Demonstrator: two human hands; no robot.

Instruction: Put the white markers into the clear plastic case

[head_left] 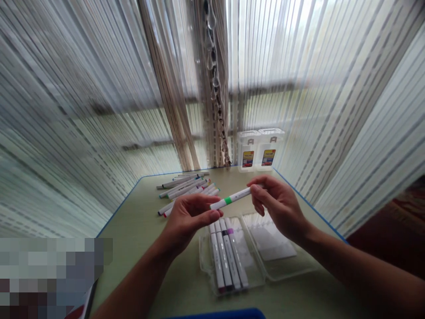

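A white marker with a green band [232, 197] is held level above the table between both hands. My left hand [189, 219] pinches its left end with fingers closed. My right hand [277, 204] grips its right end with curled fingers. Directly below lies an open clear plastic case [262, 270] with several white markers [227, 254] lined up in its left half. Its right half holds only a white insert.
A loose row of several markers [187, 190] lies on the green table [142, 226] at the back left. Two closed clear boxes [260, 148] stand at the far edge before striped curtains. A blue object [219, 314] shows at the near edge.
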